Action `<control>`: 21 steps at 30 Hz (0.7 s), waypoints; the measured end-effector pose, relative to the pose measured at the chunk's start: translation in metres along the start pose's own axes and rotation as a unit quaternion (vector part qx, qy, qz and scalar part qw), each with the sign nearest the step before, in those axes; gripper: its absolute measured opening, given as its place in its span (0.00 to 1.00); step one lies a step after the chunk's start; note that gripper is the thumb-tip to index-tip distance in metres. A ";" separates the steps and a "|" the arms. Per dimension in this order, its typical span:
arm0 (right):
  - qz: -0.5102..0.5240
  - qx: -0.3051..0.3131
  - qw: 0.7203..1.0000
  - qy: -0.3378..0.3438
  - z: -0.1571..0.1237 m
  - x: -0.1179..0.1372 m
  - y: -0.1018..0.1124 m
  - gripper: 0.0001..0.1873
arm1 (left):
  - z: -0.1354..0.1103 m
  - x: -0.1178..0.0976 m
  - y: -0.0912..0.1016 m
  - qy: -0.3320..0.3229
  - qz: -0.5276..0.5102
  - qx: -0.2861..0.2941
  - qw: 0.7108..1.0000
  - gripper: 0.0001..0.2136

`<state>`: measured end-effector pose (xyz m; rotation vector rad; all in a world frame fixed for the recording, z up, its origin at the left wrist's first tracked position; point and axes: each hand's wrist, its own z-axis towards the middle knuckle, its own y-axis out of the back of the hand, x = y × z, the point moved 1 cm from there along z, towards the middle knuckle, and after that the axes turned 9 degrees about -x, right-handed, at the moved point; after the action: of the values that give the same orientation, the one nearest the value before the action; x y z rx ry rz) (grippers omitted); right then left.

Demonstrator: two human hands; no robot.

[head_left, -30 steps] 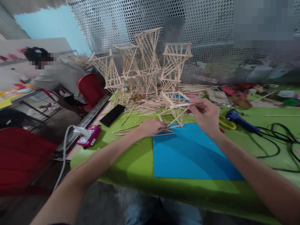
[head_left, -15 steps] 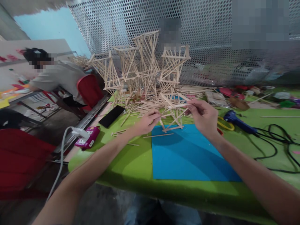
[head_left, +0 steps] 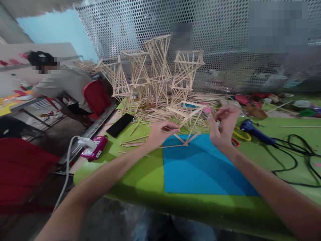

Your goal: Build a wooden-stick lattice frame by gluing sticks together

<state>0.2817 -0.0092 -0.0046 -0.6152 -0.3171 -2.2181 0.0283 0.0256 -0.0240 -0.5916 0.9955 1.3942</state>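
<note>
A small open frame of thin wooden sticks (head_left: 192,134) stands tilted at the back edge of a blue sheet (head_left: 200,174). My left hand (head_left: 163,133) pinches it from the left side, thumb and fingers closed together. To the right of the frame, my right hand (head_left: 224,129) is raised and apart from it, slightly blurred. Its fingers are curled loosely with a gap to the thumb, and I see nothing held there. Loose sticks (head_left: 134,142) lie left of my left hand.
Taller stick towers (head_left: 160,67) stand behind, above a stick pile. A black phone (head_left: 120,125) and purple power adapter (head_left: 97,147) lie left. Right are yellow-handled scissors (head_left: 243,134), a blue glue gun (head_left: 255,130) and its cable. A seated person (head_left: 67,83) works at far left.
My right hand has let go of the stick frame and moved right, its fingers loosening. The frame has turned and shifted slightly right in my left hand, which also moved a little right.
</note>
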 end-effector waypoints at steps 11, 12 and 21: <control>0.005 0.215 0.971 -0.108 -0.012 0.031 -0.015 0.12 | 0.003 0.002 -0.008 -0.048 0.016 0.034 0.998 0.11; 0.009 0.210 0.971 -0.114 -0.011 0.030 -0.016 0.12 | 0.006 0.003 -0.004 -0.058 0.035 0.038 0.997 0.12; 0.037 0.197 0.965 -0.171 -0.003 0.017 -0.013 0.16 | 0.031 0.024 0.036 -0.089 0.333 0.223 0.912 0.21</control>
<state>0.2611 -0.0129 0.0016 -0.7705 -0.8730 -1.8951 -0.0024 0.0690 -0.0216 0.2481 1.3810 1.6858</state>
